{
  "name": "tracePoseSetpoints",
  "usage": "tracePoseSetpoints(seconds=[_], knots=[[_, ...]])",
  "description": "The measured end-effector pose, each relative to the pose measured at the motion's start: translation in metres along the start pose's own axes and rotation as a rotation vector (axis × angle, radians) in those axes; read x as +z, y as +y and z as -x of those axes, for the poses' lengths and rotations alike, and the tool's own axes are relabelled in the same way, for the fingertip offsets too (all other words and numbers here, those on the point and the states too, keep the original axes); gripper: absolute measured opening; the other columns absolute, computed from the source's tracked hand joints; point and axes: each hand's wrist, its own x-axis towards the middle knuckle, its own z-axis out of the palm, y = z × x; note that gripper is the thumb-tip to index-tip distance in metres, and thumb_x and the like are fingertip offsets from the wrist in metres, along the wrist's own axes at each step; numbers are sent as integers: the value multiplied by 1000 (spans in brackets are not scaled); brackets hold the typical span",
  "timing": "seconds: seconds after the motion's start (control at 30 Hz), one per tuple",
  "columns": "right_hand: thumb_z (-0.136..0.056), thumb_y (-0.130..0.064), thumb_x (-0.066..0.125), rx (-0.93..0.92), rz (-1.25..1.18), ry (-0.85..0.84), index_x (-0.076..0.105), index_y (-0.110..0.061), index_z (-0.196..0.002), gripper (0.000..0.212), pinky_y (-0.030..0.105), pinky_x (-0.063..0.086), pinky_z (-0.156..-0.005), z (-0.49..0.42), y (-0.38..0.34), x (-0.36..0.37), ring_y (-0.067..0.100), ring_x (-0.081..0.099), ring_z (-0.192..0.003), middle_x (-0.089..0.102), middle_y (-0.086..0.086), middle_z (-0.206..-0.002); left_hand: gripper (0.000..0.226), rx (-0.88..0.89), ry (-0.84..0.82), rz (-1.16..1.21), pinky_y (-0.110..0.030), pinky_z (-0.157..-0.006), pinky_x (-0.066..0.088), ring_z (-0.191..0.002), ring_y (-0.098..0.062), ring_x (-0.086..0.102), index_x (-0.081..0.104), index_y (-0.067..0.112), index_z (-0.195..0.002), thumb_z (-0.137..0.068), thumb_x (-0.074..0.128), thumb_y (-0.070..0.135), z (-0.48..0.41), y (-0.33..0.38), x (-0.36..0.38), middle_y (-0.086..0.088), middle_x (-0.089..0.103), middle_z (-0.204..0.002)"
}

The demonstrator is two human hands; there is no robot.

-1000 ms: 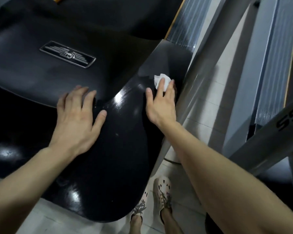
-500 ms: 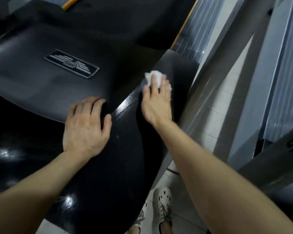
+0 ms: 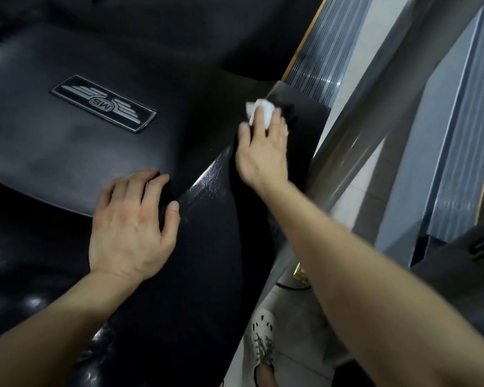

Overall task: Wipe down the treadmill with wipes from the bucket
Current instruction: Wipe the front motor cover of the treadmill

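On the glossy black side cover of the treadmill (image 3: 201,275), at its far end, your right hand (image 3: 263,152) lies flat, its fingers (image 3: 259,122) straight and close together, pressing the crumpled white wipe (image 3: 260,107) against the plastic (the wipe pokes out beyond your fingertips, partly hidden under them). Your left hand (image 3: 132,224) rests palm-down nearer you, fingers (image 3: 151,188) loosely spread, thumb apart, touching the cover below the winged badge (image 3: 104,103).
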Motion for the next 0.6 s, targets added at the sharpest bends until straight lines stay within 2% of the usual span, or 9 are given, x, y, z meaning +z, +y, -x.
tracePoseSetpoints(seconds=[0.1, 0.17, 0.23, 0.3, 0.37, 0.47, 0.53, 0.6], knots=[[-111, -55, 29, -108, 46, -48, 4, -20, -171, 74, 43, -6, -133, 107, 12, 10, 30, -11, -163, -11, 18, -176, 52, -6, -10, 5, -56, -114, 38, -124, -39, 56, 59, 7, -142, -104, 45, 40, 1, 1, 0, -14, 57, -145], [-110, -57, 29, -63, 82, -60, 0, -19, -171, 77, 44, -5, -133, 89, 24, 5, 33, -11, -163, -15, 20, -175, 54, -7, -20, 8, -56, -114, 38, -126, -39, 56, 59, 7, -143, -104, 44, 41, 1, 1, -1, -13, 56, -146], [-110, -59, 29, 139, 97, 2, 3, -17, -171, 79, 48, -4, -132, 11, 26, -4, 38, -6, -162, -13, 23, -174, 54, -12, -16, 12, -56, -114, 37, -127, -40, 55, 59, 7, -143, -103, 44, 41, 1, 0, 0, -14, 56, -146], [-109, -61, 24, 379, 106, 45, 4, -18, -171, 78, 50, -11, -129, -65, 25, -15, 41, -12, -162, -16, 25, -174, 53, -10, 3, 21, -56, -114, 37, -127, -41, 55, 60, 7, -142, -103, 46, 40, 0, 0, 1, -15, 57, -145], [-109, -62, 21, 505, 77, 52, 3, -19, -171, 78, 51, -15, -128, -90, 18, -16, 40, -16, -161, -18, 24, -173, 52, -9, 9, 17, -56, -114, 37, -126, -41, 56, 60, 6, -141, -103, 46, 39, 0, -1, 3, -15, 58, -144], [-109, -62, 26, 372, -19, 84, 2, -16, -171, 80, 51, -8, -130, -3, 1, -1, 39, -8, -162, -12, 24, -174, 53, -3, 0, 14, -57, -113, 38, -125, -43, 56, 60, 6, -142, -103, 45, 39, 0, -1, 2, -15, 58, -145], [-110, -61, 28, 233, -36, 31, -3, -16, -170, 81, 49, -7, -130, 82, -2, 12, 34, -11, -162, -17, 21, -174, 53, -10, -7, 19, -57, -113, 38, -125, -43, 56, 60, 6, -141, -103, 45, 39, 1, -1, 2, -16, 57, -145], [-111, -59, 27, 191, -22, -17, -4, -18, -170, 78, 48, -8, -130, 95, 7, 15, 29, -13, -162, -20, 19, -174, 53, -15, -10, 28, -57, -112, 38, -127, -43, 55, 60, 6, -141, -102, 46, 39, 1, 0, 2, -16, 57, -145]])
